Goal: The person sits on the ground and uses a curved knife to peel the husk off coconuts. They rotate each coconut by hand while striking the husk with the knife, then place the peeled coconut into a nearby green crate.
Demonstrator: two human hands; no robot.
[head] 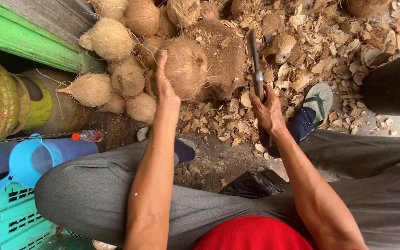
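The left hand [165, 88] lies flat against the side of a husked brown coconut [186, 67], fingers stretched out and together, not closed around it. That coconut rests on a mound of husk fibre [223, 55] on the ground, at the near edge of a pile of coconuts [116, 60] heaped against a green board [24, 41]. The right hand [267, 113] is clamped around the handle of a cleaver [254, 60], blade raised upright just right of the coconut, not touching it. Husk chips [329, 41] litter the ground to the right. A sandalled foot [315, 104] stands among them. A black tub [394, 83] sits at the right edge, a blue funnel [28, 162] at the left.
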